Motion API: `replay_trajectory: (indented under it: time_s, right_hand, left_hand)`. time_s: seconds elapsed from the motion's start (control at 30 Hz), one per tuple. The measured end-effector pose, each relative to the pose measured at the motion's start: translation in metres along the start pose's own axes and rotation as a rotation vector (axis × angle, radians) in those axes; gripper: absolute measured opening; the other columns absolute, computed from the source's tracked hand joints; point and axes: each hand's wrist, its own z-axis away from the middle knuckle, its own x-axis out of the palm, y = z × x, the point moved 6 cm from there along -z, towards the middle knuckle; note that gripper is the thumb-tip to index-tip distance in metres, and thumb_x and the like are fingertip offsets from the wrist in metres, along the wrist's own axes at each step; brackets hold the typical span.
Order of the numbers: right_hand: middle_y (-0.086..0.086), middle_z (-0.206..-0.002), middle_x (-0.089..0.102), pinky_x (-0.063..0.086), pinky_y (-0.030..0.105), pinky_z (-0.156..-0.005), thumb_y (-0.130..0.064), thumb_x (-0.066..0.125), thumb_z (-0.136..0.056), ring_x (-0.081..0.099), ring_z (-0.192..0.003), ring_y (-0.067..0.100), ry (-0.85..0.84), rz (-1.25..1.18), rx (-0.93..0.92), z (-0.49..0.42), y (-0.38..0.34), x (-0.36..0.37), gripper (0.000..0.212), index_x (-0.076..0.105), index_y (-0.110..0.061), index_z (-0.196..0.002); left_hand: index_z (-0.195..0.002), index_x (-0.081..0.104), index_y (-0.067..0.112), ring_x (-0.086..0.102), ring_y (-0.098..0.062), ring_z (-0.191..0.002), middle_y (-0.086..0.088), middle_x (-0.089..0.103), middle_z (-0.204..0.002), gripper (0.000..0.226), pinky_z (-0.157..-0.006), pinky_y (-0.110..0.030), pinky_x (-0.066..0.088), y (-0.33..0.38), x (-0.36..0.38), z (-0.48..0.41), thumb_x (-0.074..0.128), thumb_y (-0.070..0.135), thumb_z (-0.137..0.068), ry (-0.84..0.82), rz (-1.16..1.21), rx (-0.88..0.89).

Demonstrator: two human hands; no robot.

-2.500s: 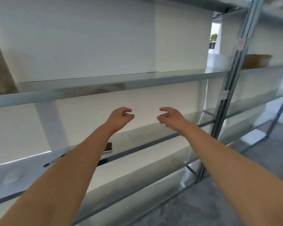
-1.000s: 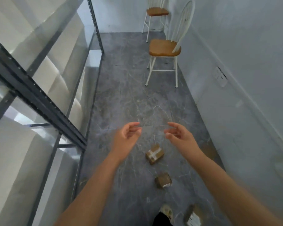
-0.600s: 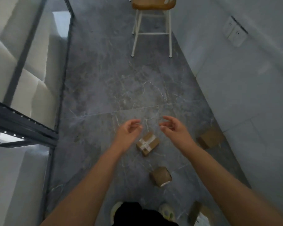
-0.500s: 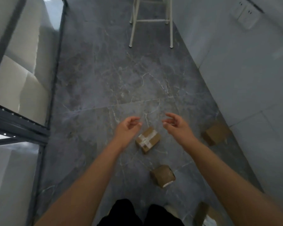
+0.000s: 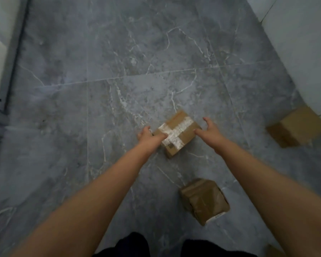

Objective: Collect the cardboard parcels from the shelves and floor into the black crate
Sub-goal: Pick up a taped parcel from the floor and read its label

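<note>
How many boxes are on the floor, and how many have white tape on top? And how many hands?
Boxes with white tape: 1
Boxes with no white tape showing: 2
Hands: 2, left hand and right hand
Total: 5 things. A brown corner at the bottom right edge may be another box.

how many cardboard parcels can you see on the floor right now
3, perhaps 4. A white-taped brown cardboard parcel lies between both hands, a plain brown one by the right wall, a wrinkled brown one nearest the feet. A cut-off brown corner at bottom right may be another.

Bare forearms without sleeves, left hand [image 5: 150,136], right hand [image 5: 210,132], dark trousers [image 5: 137,245]
</note>
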Motion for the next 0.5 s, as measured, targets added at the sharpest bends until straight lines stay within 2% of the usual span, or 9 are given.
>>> replay_trajectory:
  time_s: [0.07,0.13,0.2,0.27,0.3,0.37,0.43,0.5]
  right_hand:
    - [0.009,-0.156,0.020,0.027,0.036,-0.112,-0.022,0.062,-0.087,0.025,-0.141,0.025,-0.021,0.016,0.014,-0.011,0.009,0.008,0.074,0.020,-0.016,-0.148]
    - [0.009,-0.152,0.028,0.032,0.030,-0.106,-0.019,0.061,-0.088,0.034,-0.135,0.022,-0.053,0.006,0.022,-0.017,0.013,0.015,0.071,0.023,-0.013,-0.147]
    - [0.011,-0.140,0.045,0.038,0.024,-0.091,-0.015,0.061,-0.087,0.048,-0.113,0.017,-0.056,-0.017,0.014,-0.014,0.008,0.019,0.058,0.036,-0.011,-0.139]
    - [0.012,-0.130,0.052,0.041,0.025,-0.087,-0.013,0.062,-0.085,0.051,-0.105,0.017,-0.025,-0.036,0.003,-0.007,-0.001,0.016,0.051,0.043,-0.009,-0.132]
    - [0.013,-0.129,0.053,0.042,0.027,-0.089,-0.013,0.062,-0.084,0.053,-0.108,0.020,-0.009,-0.049,0.008,0.001,-0.008,0.011,0.050,0.044,-0.008,-0.131]
    - [0.012,-0.128,0.052,0.042,0.027,-0.088,-0.015,0.062,-0.085,0.052,-0.112,0.022,0.022,-0.083,0.016,0.023,-0.028,-0.006,0.052,0.042,-0.007,-0.132]
    - [0.009,-0.125,0.050,0.041,0.026,-0.084,-0.018,0.061,-0.086,0.051,-0.104,0.018,0.049,-0.147,0.037,0.054,-0.053,-0.028,0.053,0.040,-0.008,-0.134]
    - [0.005,-0.118,0.050,0.040,0.024,-0.078,-0.023,0.059,-0.088,0.050,-0.093,0.013,0.079,-0.221,0.068,0.089,-0.084,-0.056,0.048,0.042,-0.012,-0.131]
  left_hand:
    - [-0.149,0.013,0.020,0.037,-0.027,-0.132,-0.006,0.026,-0.152,0.082,-0.097,-0.037,0.039,-0.015,0.012,-0.010,0.065,0.031,-0.086,-0.065,0.143,-0.100]
    - [-0.147,0.018,0.021,0.042,-0.026,-0.128,-0.005,0.035,-0.148,0.074,-0.089,-0.038,0.038,-0.021,0.025,-0.014,0.062,0.030,-0.088,-0.134,0.184,-0.164]
    - [-0.141,0.029,0.019,0.051,-0.021,-0.116,-0.004,0.045,-0.141,0.062,-0.079,-0.029,0.042,-0.017,0.033,-0.013,0.062,0.026,-0.089,-0.132,0.172,-0.117]
    - [-0.142,0.026,0.017,0.053,-0.019,-0.108,-0.003,0.049,-0.135,0.068,-0.072,-0.026,0.047,-0.003,0.035,-0.007,0.064,0.018,-0.087,-0.074,0.198,-0.043]
    - [-0.145,0.021,0.017,0.053,-0.021,-0.112,-0.005,0.049,-0.135,0.074,-0.080,-0.031,0.050,0.006,0.033,-0.001,0.065,0.015,-0.085,-0.048,0.216,-0.014]
    - [-0.147,0.016,0.017,0.052,-0.025,-0.120,-0.007,0.048,-0.137,0.082,-0.099,-0.041,0.046,0.031,0.023,0.020,0.067,0.011,-0.082,-0.004,0.216,0.057]
    - [-0.145,0.021,0.016,0.053,-0.023,-0.117,-0.006,0.049,-0.135,0.080,-0.101,-0.041,0.045,0.060,0.010,0.053,0.068,0.009,-0.081,0.009,0.201,0.132]
    - [-0.139,0.030,0.018,0.055,-0.020,-0.112,-0.005,0.052,-0.130,0.070,-0.096,-0.039,0.048,0.096,-0.011,0.097,0.069,0.013,-0.081,0.034,0.201,0.208]
